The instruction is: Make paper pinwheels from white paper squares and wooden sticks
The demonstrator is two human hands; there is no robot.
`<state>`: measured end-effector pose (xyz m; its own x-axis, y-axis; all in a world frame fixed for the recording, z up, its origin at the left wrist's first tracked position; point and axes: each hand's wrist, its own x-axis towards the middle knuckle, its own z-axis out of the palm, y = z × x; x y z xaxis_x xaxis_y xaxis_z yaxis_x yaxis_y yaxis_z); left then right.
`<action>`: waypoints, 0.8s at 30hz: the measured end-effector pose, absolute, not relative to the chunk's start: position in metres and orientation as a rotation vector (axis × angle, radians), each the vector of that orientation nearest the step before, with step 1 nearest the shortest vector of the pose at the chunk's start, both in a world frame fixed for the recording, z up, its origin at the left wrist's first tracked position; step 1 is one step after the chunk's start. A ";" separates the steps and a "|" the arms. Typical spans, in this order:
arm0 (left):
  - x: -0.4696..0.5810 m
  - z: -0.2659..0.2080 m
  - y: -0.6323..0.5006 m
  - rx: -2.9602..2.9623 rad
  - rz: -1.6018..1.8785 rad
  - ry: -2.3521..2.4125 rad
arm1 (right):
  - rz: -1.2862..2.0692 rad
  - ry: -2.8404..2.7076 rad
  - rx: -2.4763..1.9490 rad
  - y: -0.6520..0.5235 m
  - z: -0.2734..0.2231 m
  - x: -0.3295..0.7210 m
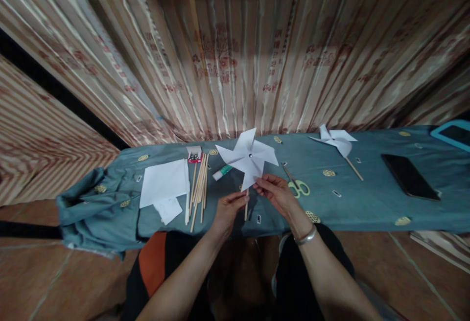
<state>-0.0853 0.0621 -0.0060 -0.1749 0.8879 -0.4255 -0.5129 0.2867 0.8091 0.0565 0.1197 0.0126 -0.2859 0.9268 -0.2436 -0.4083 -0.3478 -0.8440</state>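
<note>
A white paper pinwheel with a dark pin at its centre faces me above the cloth. My left hand is closed in a pinch on its wooden stick, just below the paper. At the lower blade, my right hand has thumb and fingers pinched on the paper edge; a silver bracelet is on that wrist. Scissors with pale green handles lie just beyond the right hand. Behind the pinwheel's left side is a green and white glue stick, partly covered by a blade.
A second pinwheel lies at the back right, left of a black phone. Leftward are loose wooden sticks, a small box of pins, and white paper sheets. A blue-framed device sits at the far right.
</note>
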 end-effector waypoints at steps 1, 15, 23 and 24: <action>-0.085 -0.006 0.062 0.426 1.308 1.184 | 1.793 -0.852 -0.944 0.119 0.012 0.056; -0.094 -0.010 0.064 0.479 1.319 1.235 | 1.688 -1.072 -0.979 0.121 0.017 0.068; -0.096 -0.008 0.062 0.490 1.266 1.227 | 1.186 -0.825 -1.057 0.142 0.009 0.093; -0.096 -0.008 0.061 0.499 1.254 1.223 | 1.182 -0.856 -1.065 0.142 0.008 0.091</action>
